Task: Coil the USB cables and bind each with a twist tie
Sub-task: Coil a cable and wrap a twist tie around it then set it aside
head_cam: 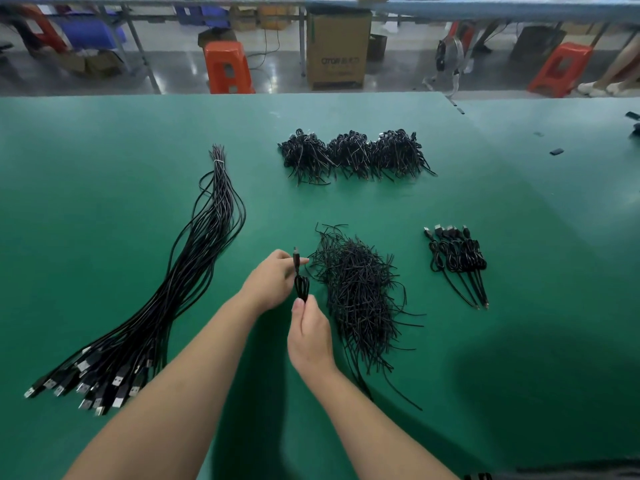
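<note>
Coil: a small black cable coil hangs upright between both hands, above the mat, just left of the tie heap; its plug end sticks up at the top.
Left hand: the left hand pinches the coil's upper part, thumb and forefinger closed on the cable just under the plug, the other fingers curled behind it.
Right hand: the right hand comes in from below the coil, thumb and fingertips pressed together on the coil's bottom loop.
Tie on the coil: hard to tell at this size whether a tie is wrapped round it.
Tie heap: a loose heap of thin black twist ties lies just right of the coil, strands trailing toward the near edge.
Loose cables: a long bundle of uncoiled cables lies well left of the coil, plugs fanned out at the near end, far end banded with a pale tie.
Finished row: a short row of bound coils sits well right of the coil, beyond the tie heap, tails pointing near.
Far pile: three dark clumps of bound cables lie well beyond the coil.
Mat: a green mat carries everything.
Beyond the mat: orange stools and a cardboard box stand on the floor.
</note>
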Available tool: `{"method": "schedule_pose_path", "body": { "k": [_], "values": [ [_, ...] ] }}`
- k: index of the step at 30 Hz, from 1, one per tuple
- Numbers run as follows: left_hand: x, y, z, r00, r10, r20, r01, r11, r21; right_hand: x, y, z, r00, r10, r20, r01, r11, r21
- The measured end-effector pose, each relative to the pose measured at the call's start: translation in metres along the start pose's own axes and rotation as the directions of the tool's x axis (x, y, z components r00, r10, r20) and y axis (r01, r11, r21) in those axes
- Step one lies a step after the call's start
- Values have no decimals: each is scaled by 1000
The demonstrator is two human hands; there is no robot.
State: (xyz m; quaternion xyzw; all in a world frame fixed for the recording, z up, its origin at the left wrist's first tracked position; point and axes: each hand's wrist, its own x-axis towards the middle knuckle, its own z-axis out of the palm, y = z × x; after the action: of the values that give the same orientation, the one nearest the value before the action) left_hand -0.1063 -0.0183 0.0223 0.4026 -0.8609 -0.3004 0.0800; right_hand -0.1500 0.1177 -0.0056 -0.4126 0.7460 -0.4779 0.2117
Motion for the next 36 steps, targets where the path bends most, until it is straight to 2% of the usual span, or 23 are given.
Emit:
{"method": "schedule_pose_path", "body": {
  "k": [2, 8, 11, 14, 17, 19, 23, 27, 29, 31, 33, 36],
  "values": [
    [4, -2, 9, 1000, -7, -22, 7, 1000, 13, 1, 2, 1, 1000, -7, 3, 7, 1000, 4],
    [2, -12, 22, 977, 48, -209, 13, 960, 280, 2, 3, 1, 1000, -19, 14, 19, 1000, -8],
    [2, -15, 20, 965, 85, -249, 10, 935, 356, 1, 4, 1, 1000, -14, 13, 14, 1000, -14],
    [1, -13, 19, 952, 101, -287, -11, 954, 299, 1, 3, 1, 1000, -14, 12, 14, 1000, -21],
    [6, -10, 19, 966, 102, -237, -18, 943, 332, 2, 3, 1, 1000, -6, 14, 7, 999, -34],
    [8, -7, 20, 972, 52, -229, 19, 954, 301, 2, 3, 1, 1000, 1, 23, 0, 999, -35],
    [11, 1, 22, 945, -139, -297, 177, 979, 106, 2, 3, 1, 998, 19, 52, -17, 999, -48],
    [14, 1, 23, 949, -213, -231, 259, 948, 186, 3, 2, 0, 996, 16, 85, -11, 998, -66],
    [13, -3, 20, 946, -225, -234, 266, 951, 161, 4, 2, -1, 992, 14, 123, -3, 996, -92],
    [10, -13, 13, 944, -243, -225, 266, 961, 74, 5, 2, -1, 988, 10, 157, 8, 994, -111],
    [2, -23, 0, 931, -293, -217, 281, 956, -85, 4, 1, -1, 983, 6, 182, 17, 992, -125],
    [-16, -32, -18, 930, -311, -194, 293, 949, -116, 4, 0, -2, 979, -8, 206, 37, 990, -138]
  ]
}}
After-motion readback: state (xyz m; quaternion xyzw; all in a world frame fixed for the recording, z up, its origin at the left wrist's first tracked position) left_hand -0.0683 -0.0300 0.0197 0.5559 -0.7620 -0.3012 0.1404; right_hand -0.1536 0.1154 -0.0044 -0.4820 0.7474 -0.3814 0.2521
